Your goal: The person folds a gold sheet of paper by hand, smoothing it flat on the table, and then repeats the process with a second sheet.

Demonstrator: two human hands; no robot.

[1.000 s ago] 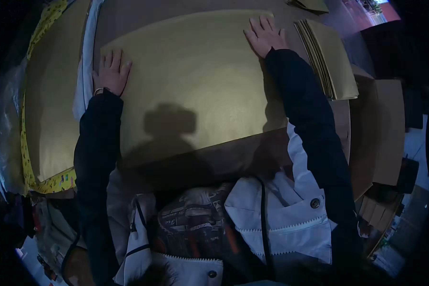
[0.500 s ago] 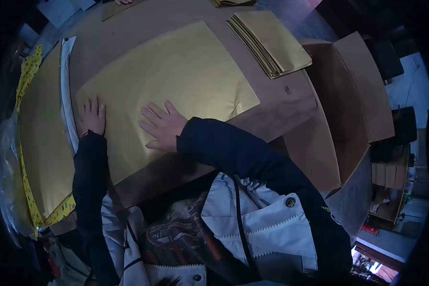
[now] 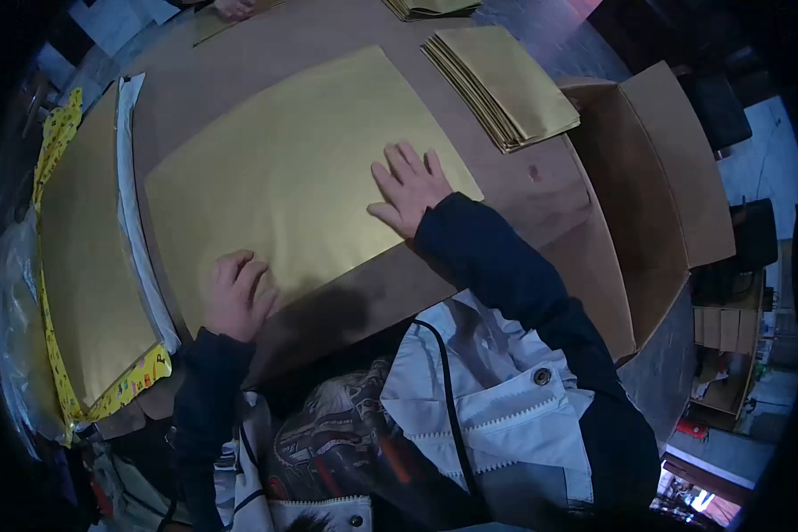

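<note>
A large gold sheet (image 3: pixel 301 151) lies flat on the brown table (image 3: pixel 363 297). My right hand (image 3: pixel 410 188) rests with spread fingers on the sheet's right part, close to its near edge. At the sheet's near left corner is my left hand (image 3: pixel 238 297), its fingers bent and apart, with nothing visible in them. To the left, beyond a white folded strip (image 3: pixel 131 204), lies a stack of gold sheets (image 3: pixel 89 257) in yellow printed wrapping (image 3: pixel 137 377). A pile of folded gold sheets (image 3: pixel 505 84) sits at the back right.
An open cardboard box (image 3: pixel 629 160) stands against the table's right side. Another person's hand (image 3: pixel 236 9) is at the far edge, near a gold piece (image 3: pixel 226 25). More folded gold sheets (image 3: pixel 430 7) lie at the far side. Shelves (image 3: pixel 727 346) stand at the right.
My right hand has moved right across the sheet. My left hand has come nearer to me and rightward, from lying flat to bent fingers. The crease near the sheet's right corner no longer shows.
</note>
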